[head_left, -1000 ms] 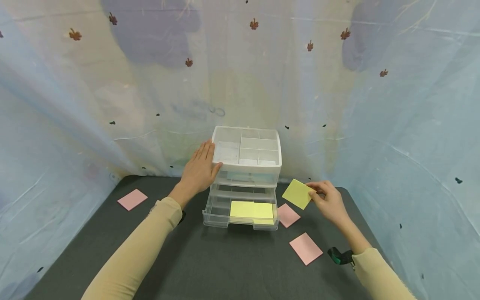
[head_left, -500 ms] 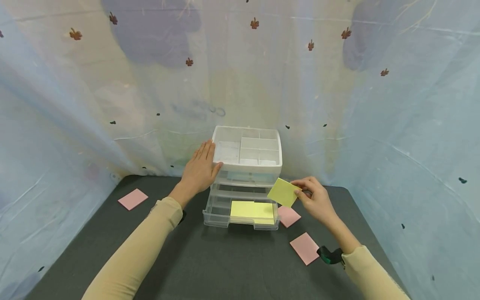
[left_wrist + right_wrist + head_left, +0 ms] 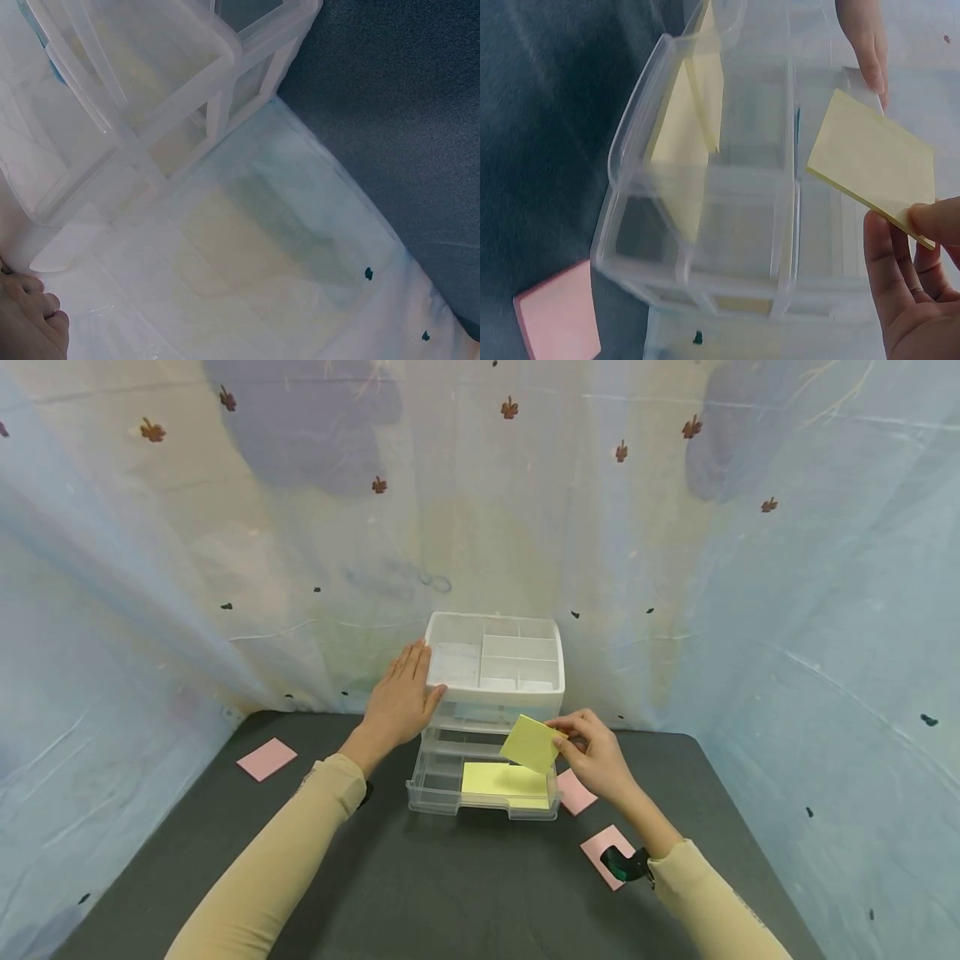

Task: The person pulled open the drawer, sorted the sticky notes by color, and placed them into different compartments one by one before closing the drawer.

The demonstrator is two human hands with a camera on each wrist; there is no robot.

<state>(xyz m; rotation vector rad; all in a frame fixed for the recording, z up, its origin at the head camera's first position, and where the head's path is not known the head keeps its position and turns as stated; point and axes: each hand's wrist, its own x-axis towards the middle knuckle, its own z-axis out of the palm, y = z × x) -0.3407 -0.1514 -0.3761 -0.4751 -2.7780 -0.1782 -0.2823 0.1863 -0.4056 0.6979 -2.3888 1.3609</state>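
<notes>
Head view: my right hand pinches a yellow sticky-note pad over the pulled-out clear drawer; my left hand, fingers extended, grasps nothing and rests against the drawer organizer. Left wrist: cropped fingers, perhaps touching the organizer's rim. Right wrist: thumb and fingers grip the pad's corner; keeping it clear of the drawer's wall seems wise. No brand or writing is legible.

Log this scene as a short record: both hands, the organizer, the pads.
Left hand: rests along the left edge of the white organizer
Right hand: pinches a single yellow pad, held up
Lower drawer: pulled open, yellow pads inside
Pink pads: three on the dark table, one left of the organizer, two to its right
</notes>
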